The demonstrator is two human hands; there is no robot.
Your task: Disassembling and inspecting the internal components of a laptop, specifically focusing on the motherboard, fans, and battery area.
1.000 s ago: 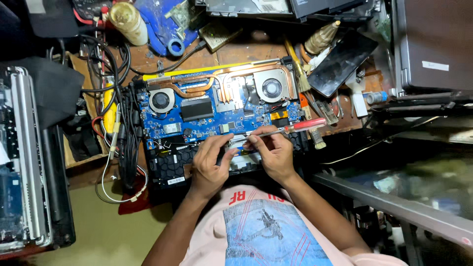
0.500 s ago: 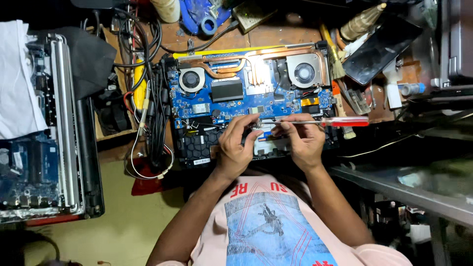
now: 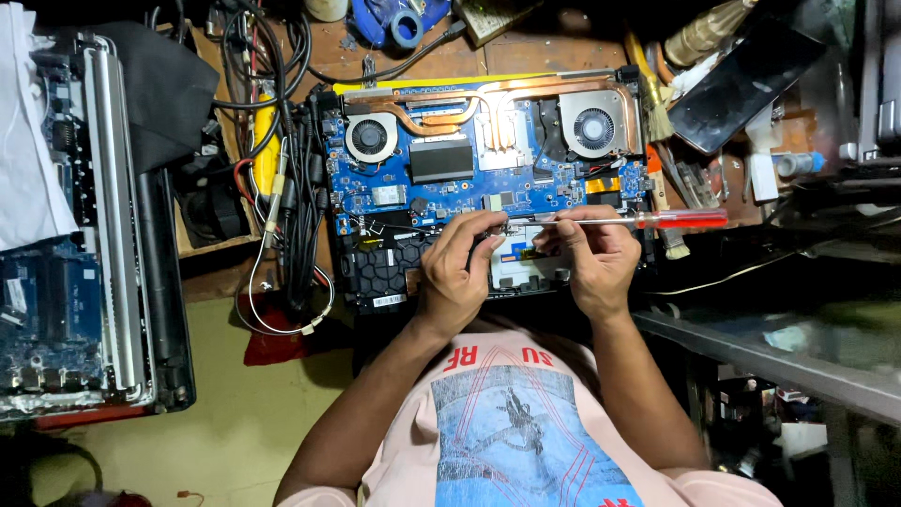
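Note:
An opened laptop (image 3: 488, 178) lies on the wooden bench, its blue circuit board, two round fans and copper heat pipes exposed. My right hand (image 3: 593, 258) holds a screwdriver with a clear red handle (image 3: 680, 220); its metal shaft lies level and points left over the board's lower edge. My left hand (image 3: 460, 272) rests on the laptop's lower part, fingers curled at the shaft's tip near a small connector. What the left fingertips pinch is hidden.
A second dismantled laptop (image 3: 84, 282) lies at the left. A bundle of black cables (image 3: 296, 188) hangs beside the board. A brush (image 3: 699, 33), a dark tablet-like slab (image 3: 751, 80) and blue tape rolls (image 3: 399, 19) crowd the back. A metal shelf edge (image 3: 770, 347) runs at right.
The camera view has shifted, so the laptop sits further right and higher in the frame. Both hands stay at the board's lower edge with the screwdriver level.

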